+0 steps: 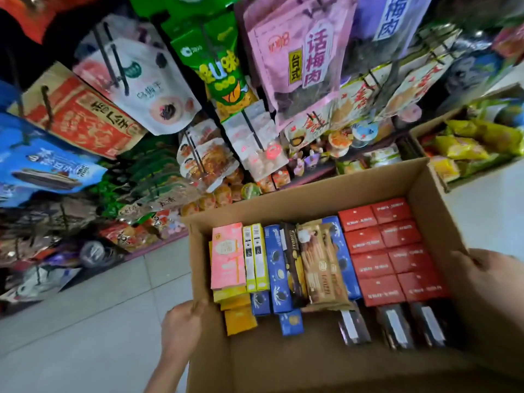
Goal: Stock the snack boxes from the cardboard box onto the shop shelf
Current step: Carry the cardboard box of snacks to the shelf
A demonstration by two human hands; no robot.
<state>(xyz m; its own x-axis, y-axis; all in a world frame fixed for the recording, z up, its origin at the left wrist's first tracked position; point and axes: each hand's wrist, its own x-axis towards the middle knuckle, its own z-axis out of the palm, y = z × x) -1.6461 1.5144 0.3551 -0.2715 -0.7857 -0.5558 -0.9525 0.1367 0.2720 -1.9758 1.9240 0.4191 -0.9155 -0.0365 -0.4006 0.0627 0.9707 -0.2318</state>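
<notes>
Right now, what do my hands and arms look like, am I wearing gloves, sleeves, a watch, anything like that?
Both hands are bare, with no gloves. The left hand shows no ring on its visible fingers, and its wrist and forearm are uncovered down to the frame edge: no sleeve, watch or bracelet. Only part of the right hand shows at the frame's right edge; nothing is worn on that part, and its wrist and arm are out of view.

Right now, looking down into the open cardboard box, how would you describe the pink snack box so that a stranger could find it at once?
Start at the large brown cardboard box that the left hand and right hand hold by its sides. Go to the far left of its contents. The flat pink snack box lies on top of yellow boxes, beside two narrow lime-green boxes; it is the only pink one.
</notes>
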